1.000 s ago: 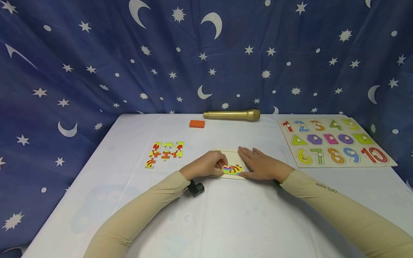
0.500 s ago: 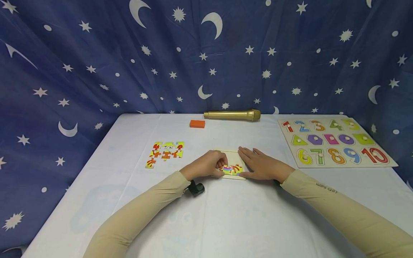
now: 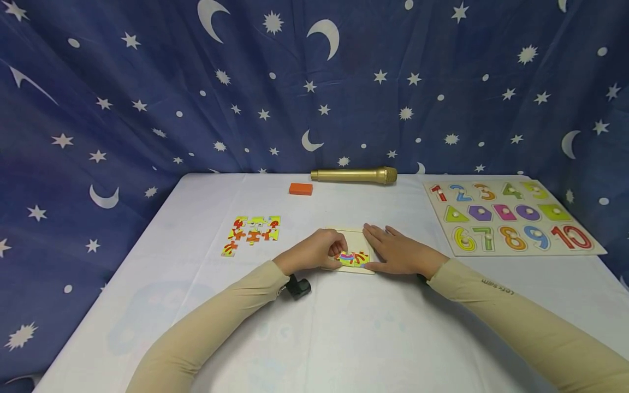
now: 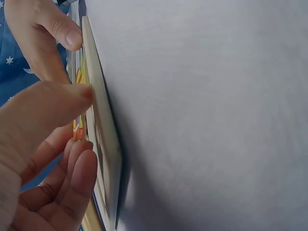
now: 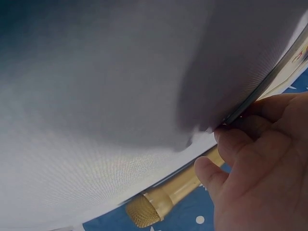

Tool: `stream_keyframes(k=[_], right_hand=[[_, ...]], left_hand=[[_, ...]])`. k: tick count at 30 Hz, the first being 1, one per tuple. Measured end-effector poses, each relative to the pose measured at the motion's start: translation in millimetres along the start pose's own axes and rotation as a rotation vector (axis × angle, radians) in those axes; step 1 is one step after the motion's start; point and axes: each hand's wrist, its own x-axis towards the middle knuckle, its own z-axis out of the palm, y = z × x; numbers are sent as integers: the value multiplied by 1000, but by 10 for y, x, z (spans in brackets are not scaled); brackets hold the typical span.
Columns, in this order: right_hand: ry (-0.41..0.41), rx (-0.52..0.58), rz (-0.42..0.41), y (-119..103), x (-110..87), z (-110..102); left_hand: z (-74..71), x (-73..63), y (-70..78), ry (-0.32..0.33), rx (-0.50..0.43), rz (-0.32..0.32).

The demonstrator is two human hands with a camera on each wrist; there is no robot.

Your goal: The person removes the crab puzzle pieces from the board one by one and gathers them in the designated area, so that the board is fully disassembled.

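In the head view a shallow wooden puzzle tray (image 3: 351, 239) lies on the white table between the two hands. My left hand (image 3: 316, 251) is at its left side with curled fingers, pinching a jigsaw piece (image 3: 346, 258) with rainbow stripes at the tray's near edge. Beside that piece sits a yellow and red jigsaw piece (image 3: 362, 258). The left wrist view shows the left thumb (image 4: 72, 98) by the tray's rim (image 4: 107, 125). Fingers partly cover the pieces. My right hand (image 3: 399, 254) rests along the tray's right side, fingers extended.
Several loose jigsaw pieces (image 3: 253, 236) lie in a group to the left. Toward the back are an orange block (image 3: 301, 189) and a gold microphone (image 3: 351, 175). A number and shape board (image 3: 511, 218) lies at the right. A starry curtain (image 3: 275, 109) hangs behind the table.
The rainbow-striped jigsaw piece has turned slightly under the left fingers and lies more level beside its neighbour. Both hands stay almost where they were.
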Motion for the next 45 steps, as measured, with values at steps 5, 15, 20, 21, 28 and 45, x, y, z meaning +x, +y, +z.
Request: stream_keyframes(k=[5, 15, 20, 21, 28, 45], right_hand=[[0, -4, 1, -1, -1, 2], [-9, -14, 6, 1, 8, 7], [-11, -10, 1, 8, 22, 21], [-8, -10, -1, 10, 24, 26], [5, -5, -3, 14, 20, 37], [5, -11, 5, -5, -2, 19]], left_hand=[[12, -15, -45, 29, -49, -27], [-105, -96, -115, 77, -193, -92], [-215, -196, -211, 117, -202, -87], [-246, -224, -241, 123, -201, -88], [-575, -494, -424, 166, -178, -110], [-924, -1238, -912, 175, -85, -258]])
